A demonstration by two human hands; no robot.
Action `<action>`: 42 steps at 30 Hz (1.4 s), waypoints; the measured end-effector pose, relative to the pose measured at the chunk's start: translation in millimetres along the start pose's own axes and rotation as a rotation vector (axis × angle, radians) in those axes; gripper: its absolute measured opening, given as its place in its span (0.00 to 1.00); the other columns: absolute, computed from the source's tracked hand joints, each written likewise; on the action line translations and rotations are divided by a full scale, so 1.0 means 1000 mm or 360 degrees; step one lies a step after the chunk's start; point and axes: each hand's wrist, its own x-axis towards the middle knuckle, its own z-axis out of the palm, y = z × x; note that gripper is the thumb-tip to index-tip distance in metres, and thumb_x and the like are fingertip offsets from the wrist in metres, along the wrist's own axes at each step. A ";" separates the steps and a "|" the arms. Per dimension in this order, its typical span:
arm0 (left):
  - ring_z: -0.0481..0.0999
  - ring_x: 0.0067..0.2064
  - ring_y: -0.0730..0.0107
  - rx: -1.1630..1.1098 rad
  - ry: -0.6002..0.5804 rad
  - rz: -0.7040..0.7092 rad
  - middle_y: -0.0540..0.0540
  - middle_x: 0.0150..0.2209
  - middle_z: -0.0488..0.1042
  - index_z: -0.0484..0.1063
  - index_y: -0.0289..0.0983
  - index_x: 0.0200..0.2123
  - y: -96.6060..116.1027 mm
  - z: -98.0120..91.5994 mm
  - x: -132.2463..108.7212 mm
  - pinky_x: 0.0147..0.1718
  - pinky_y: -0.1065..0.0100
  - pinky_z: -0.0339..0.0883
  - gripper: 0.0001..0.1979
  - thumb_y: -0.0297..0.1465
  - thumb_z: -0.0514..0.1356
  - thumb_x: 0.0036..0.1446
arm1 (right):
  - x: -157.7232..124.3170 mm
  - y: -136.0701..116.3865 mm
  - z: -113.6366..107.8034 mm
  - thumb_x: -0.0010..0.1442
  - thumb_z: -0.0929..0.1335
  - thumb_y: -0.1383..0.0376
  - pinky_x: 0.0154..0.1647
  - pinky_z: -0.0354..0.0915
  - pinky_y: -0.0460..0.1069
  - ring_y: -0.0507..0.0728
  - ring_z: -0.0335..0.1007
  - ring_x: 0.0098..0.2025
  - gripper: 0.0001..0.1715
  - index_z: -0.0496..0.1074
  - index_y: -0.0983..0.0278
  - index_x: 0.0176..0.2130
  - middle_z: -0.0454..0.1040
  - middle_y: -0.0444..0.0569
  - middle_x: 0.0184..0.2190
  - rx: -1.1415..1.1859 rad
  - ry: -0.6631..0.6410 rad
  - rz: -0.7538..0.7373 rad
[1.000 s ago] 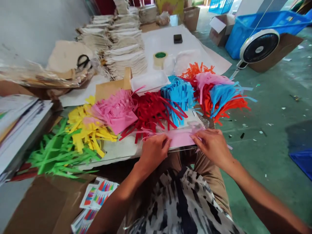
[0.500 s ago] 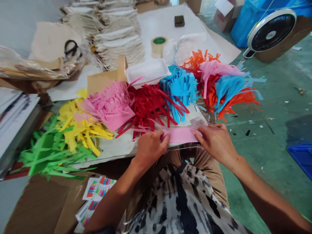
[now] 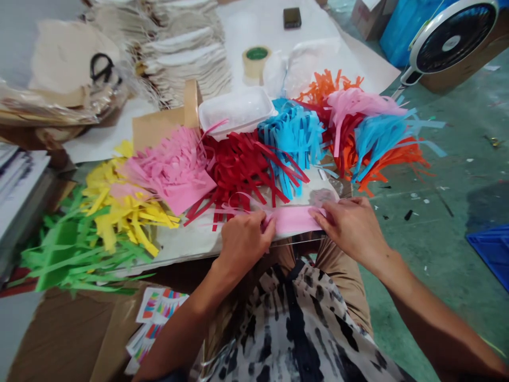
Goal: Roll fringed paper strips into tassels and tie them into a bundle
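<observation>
A pink strip of fringed tissue paper (image 3: 295,219) stretches between my two hands at the table's front edge. My left hand (image 3: 247,232) pinches its left end, and thin pink strands trail out beyond the fingers. At the right end, my right hand (image 3: 352,223) grips the paper between thumb and fingers. Just behind lie a red fringe bundle (image 3: 242,167) and a blue fringe bundle (image 3: 292,140). Further left are a pink fringe bundle (image 3: 175,164), a yellow one (image 3: 123,201) and a green one (image 3: 75,244).
Behind the bundles sit a white plastic tray (image 3: 236,111), a tape roll (image 3: 255,63) and stacked cloth bundles (image 3: 186,63). Mixed orange, pink and blue fringes (image 3: 374,138) overhang the table's right side. A fan (image 3: 453,40) stands at right. Printed cards (image 3: 153,318) lie on a cardboard box (image 3: 75,334).
The view has shifted slightly, moving the background a little. Both hands keep their hold on the pink tissue paper, with hardly any movement.
</observation>
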 end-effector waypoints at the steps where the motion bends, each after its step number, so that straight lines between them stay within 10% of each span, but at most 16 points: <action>1: 0.81 0.33 0.56 0.0021 0.0024 -0.0011 0.44 0.29 0.82 0.80 0.41 0.34 0.000 0.001 -0.001 0.29 0.62 0.51 0.17 0.43 0.58 0.70 | 0.000 0.000 0.000 0.76 0.60 0.51 0.47 0.54 0.55 0.61 0.75 0.32 0.26 0.75 0.63 0.37 0.79 0.52 0.28 -0.0003 0.0008 -0.0003; 6: 0.82 0.40 0.52 0.0104 0.0489 0.0105 0.40 0.37 0.83 0.79 0.37 0.47 0.000 0.006 -0.005 0.34 0.60 0.65 0.12 0.38 0.62 0.67 | -0.002 -0.002 0.000 0.77 0.59 0.52 0.48 0.53 0.55 0.61 0.76 0.33 0.26 0.76 0.64 0.38 0.80 0.52 0.28 0.0004 0.0050 -0.0002; 10: 0.78 0.59 0.48 0.0021 0.0978 0.0625 0.35 0.56 0.80 0.74 0.35 0.61 0.012 0.012 -0.016 0.57 0.53 0.69 0.21 0.29 0.63 0.67 | -0.001 -0.002 0.000 0.77 0.58 0.53 0.49 0.52 0.56 0.63 0.77 0.35 0.26 0.76 0.65 0.40 0.81 0.54 0.30 0.0017 0.0043 0.0000; 13: 0.73 0.66 0.51 -0.0190 0.0788 0.1017 0.35 0.63 0.77 0.70 0.33 0.66 0.030 0.028 -0.027 0.68 0.52 0.64 0.25 0.33 0.63 0.68 | -0.001 -0.006 0.000 0.77 0.58 0.54 0.49 0.52 0.56 0.63 0.77 0.36 0.25 0.77 0.65 0.41 0.82 0.55 0.31 0.0004 0.0058 -0.0003; 17: 0.64 0.74 0.46 -0.0301 0.0485 0.1012 0.29 0.70 0.67 0.65 0.26 0.69 0.044 0.053 -0.036 0.72 0.47 0.61 0.34 0.42 0.61 0.69 | -0.003 -0.006 -0.003 0.76 0.60 0.56 0.48 0.53 0.57 0.63 0.76 0.35 0.21 0.76 0.65 0.44 0.82 0.54 0.30 -0.0001 0.0110 0.0029; 26: 0.61 0.75 0.47 -0.0314 0.0371 0.0964 0.35 0.73 0.63 0.66 0.38 0.71 0.040 0.054 -0.037 0.73 0.47 0.59 0.31 0.40 0.63 0.68 | -0.039 0.085 -0.031 0.65 0.70 0.65 0.47 0.66 0.58 0.68 0.78 0.49 0.17 0.79 0.64 0.52 0.83 0.59 0.51 0.0335 0.0489 0.0289; 29: 0.62 0.74 0.47 -0.0304 0.0363 0.0945 0.36 0.73 0.64 0.67 0.40 0.71 0.042 0.053 -0.037 0.72 0.46 0.61 0.31 0.40 0.63 0.68 | -0.057 0.058 -0.039 0.65 0.66 0.72 0.60 0.67 0.61 0.67 0.77 0.58 0.21 0.78 0.63 0.55 0.81 0.58 0.56 0.0418 0.0770 0.0146; 34: 0.61 0.75 0.48 -0.0297 0.0353 0.0956 0.35 0.73 0.63 0.70 0.37 0.68 0.042 0.053 -0.037 0.73 0.46 0.60 0.28 0.40 0.62 0.69 | -0.066 -0.011 -0.006 0.72 0.64 0.67 0.70 0.64 0.65 0.66 0.72 0.66 0.25 0.71 0.69 0.65 0.75 0.60 0.65 0.0447 0.0472 -0.0401; 42: 0.67 0.73 0.53 -0.0135 0.0220 0.1208 0.38 0.70 0.69 0.69 0.39 0.69 -0.022 0.030 -0.023 0.72 0.48 0.61 0.27 0.41 0.59 0.72 | -0.065 -0.005 0.033 0.75 0.63 0.64 0.75 0.59 0.66 0.63 0.63 0.73 0.30 0.63 0.67 0.72 0.67 0.57 0.71 0.0404 0.0353 -0.0401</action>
